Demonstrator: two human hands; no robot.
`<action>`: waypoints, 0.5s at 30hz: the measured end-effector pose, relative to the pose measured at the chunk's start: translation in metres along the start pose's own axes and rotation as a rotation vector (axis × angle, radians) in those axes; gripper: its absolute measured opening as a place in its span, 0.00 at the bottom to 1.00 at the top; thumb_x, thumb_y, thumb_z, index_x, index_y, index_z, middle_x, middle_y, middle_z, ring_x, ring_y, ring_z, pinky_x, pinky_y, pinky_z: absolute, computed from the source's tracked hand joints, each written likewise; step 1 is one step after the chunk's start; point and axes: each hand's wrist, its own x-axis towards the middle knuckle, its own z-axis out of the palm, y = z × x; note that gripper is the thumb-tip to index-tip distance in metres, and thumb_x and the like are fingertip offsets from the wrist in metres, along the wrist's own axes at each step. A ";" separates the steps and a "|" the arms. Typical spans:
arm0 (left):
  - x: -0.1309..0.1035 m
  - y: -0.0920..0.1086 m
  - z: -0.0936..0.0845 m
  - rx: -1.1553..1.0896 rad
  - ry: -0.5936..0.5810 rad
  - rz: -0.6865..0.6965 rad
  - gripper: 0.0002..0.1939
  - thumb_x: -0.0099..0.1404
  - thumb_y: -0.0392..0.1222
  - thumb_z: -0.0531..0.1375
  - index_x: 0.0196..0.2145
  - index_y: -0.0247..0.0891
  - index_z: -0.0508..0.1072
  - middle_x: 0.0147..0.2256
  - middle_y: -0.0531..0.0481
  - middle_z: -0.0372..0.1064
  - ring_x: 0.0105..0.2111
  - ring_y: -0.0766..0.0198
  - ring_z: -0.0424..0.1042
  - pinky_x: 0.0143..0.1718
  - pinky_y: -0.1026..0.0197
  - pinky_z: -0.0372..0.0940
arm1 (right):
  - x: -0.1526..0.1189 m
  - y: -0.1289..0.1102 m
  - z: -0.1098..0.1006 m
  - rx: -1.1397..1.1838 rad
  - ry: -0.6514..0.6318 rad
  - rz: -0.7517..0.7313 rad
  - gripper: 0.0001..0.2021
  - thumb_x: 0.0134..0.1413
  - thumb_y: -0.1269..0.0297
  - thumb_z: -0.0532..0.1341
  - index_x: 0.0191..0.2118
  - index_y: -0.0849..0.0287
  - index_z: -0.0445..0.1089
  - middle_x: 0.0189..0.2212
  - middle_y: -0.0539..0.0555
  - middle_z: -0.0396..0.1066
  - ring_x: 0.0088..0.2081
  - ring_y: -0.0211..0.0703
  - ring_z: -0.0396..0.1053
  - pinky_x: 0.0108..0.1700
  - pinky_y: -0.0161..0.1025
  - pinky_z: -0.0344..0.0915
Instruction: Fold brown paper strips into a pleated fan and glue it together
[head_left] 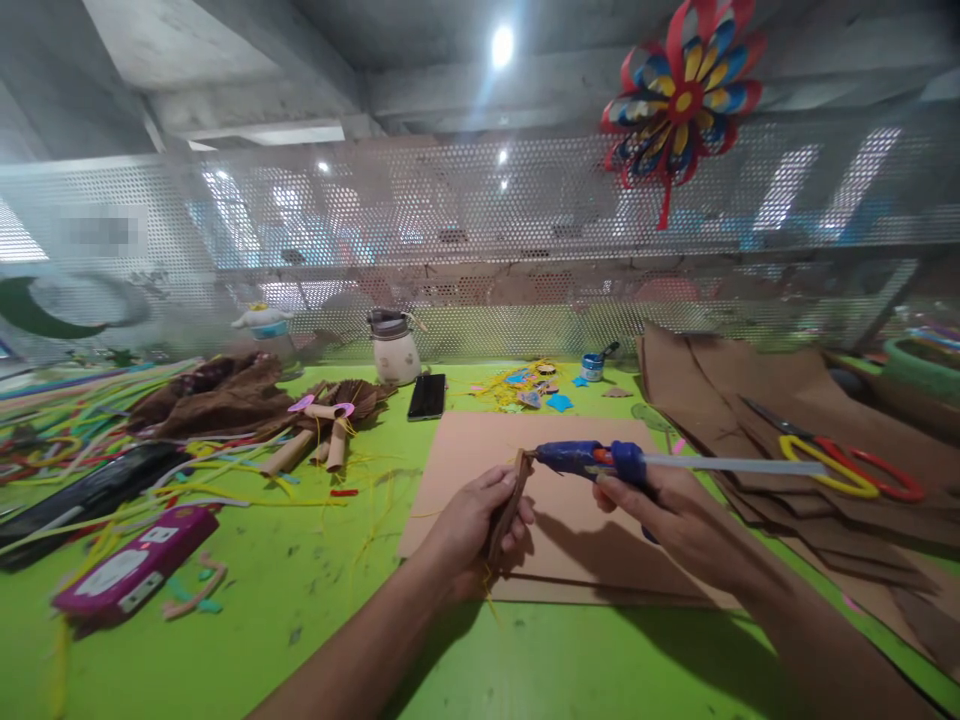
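My left hand (474,520) is closed around a narrow folded piece of brown paper (512,508), held upright over the cardboard sheets (465,450). Thin yellow strands hang below that hand. In my right hand (675,515) is a blue hot glue gun (589,460), its nozzle pointing left at the top end of the brown paper piece. Whether the tip touches the paper I cannot tell. A long whitish glue stick (735,464) sticks out of the gun's back.
Brown paper sheets (697,400) are stacked at right with scissors (847,465) on top. A phone (427,397), a pale jar (394,348) and a small paint pot (592,368) stand behind. At left lie paper rolls (300,450), a purple box (139,565) and tangled colourful strands (187,470).
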 end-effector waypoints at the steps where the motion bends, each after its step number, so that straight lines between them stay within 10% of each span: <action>1: 0.000 0.000 0.000 0.006 0.005 0.002 0.06 0.64 0.42 0.54 0.38 0.38 0.65 0.23 0.52 0.64 0.15 0.74 0.60 0.14 0.73 0.51 | 0.000 0.000 0.000 -0.005 0.000 0.005 0.18 0.59 0.52 0.50 0.27 0.59 0.67 0.25 0.51 0.68 0.27 0.39 0.63 0.29 0.33 0.60; 15: -0.002 0.000 -0.002 -0.048 -0.018 -0.028 0.07 0.63 0.42 0.54 0.39 0.39 0.64 0.23 0.53 0.64 0.16 0.74 0.61 0.14 0.73 0.50 | -0.001 0.000 0.002 0.000 0.019 0.022 0.20 0.60 0.51 0.49 0.28 0.59 0.66 0.26 0.50 0.66 0.28 0.39 0.63 0.30 0.34 0.59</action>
